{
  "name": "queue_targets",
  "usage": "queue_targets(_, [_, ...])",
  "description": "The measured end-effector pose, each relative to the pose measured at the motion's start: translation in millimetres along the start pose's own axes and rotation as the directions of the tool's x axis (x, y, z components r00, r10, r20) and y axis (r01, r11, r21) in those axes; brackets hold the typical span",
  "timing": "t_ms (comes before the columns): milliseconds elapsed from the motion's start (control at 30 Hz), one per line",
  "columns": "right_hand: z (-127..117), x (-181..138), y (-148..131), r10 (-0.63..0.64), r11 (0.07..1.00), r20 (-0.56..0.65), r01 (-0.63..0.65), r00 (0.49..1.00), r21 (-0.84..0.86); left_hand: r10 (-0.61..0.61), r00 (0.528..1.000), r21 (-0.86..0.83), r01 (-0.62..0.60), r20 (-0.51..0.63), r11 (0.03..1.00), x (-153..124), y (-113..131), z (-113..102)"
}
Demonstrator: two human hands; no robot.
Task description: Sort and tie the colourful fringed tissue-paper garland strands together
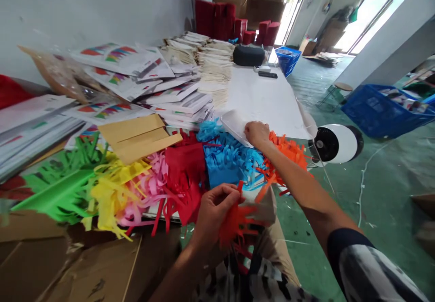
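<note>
My left hand (217,209) is closed in a pinch, low in front of me. From it hang fringed paper strips (234,227) in orange and red, partly blurred. My right hand (257,133) is stretched forward, fingers curled down at the edge of a whitish translucent plastic tray (234,127). Whatever its fingertips hold is hidden. Below that forearm lies orange fringed paper (288,152). Blue fringed paper (224,163) is beside it, then red (185,166), pink (158,170), yellow (115,188) and green (64,193) bundles along the table's near edge.
A tan cardboard piece (136,138) lies over the bundles. Behind are printed white packets (118,66) and stacked cream bundles (214,70). A black case (249,56) and phone (268,74) rest on the white tabletop (261,98). A fan (336,143) and blue crate (380,109) stand right.
</note>
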State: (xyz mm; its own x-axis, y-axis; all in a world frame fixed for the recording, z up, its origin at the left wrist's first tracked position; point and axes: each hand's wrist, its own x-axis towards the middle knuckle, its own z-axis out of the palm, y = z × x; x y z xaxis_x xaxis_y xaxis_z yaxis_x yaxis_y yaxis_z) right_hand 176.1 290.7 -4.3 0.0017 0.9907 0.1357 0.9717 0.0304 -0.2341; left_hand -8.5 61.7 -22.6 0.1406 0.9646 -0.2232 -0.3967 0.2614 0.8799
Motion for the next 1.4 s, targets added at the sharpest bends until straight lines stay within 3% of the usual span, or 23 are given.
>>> queue_targets(200, [-15, -12, 4, -0.030, 1.000, -0.068, 0.029, 0.997, -0.008, -0.036, 0.999, -0.088, 0.033, -0.036, 0.996, -3, -7, 6])
queue_targets(300, [-32, -34, 9, -0.085, 0.988, -0.114, 0.098, 0.990, 0.118, -0.022, 0.998, -0.113, 0.015, -0.057, 0.993, -9, -4, 13])
queue_targets(367, [-45, -61, 11, -0.146, 0.926, -0.154, 0.189, 0.977, 0.325, -0.002, 0.998, -0.097, -0.005, -0.064, 0.995, -14, -2, 17])
queue_targets(500, [-70, -143, 12, -0.247, 0.679, -0.148, 0.280, 0.958, 0.679, 0.049, 0.997, -0.035, -0.051, -0.063, 0.998, -25, -1, 26])
queue_targets(633, [-89, -218, 13, -0.264, 0.605, -0.105, 0.250, 0.959, 0.756, 0.080, 0.996, -0.038, -0.082, -0.045, 0.996, -35, -3, 39])
queue_targets(733, [-94, -249, 18, -0.246, 0.589, -0.111, 0.239, 0.963, 0.772, 0.106, 0.994, -0.023, -0.107, -0.025, 0.994, -42, -7, 47])
queue_targets(1400, [-114, -293, 40, -0.301, 0.628, -0.167, 0.327, 0.939, 0.707, 0.231, 0.969, 0.113, -0.240, 0.089, 0.964, -72, -12, 69])
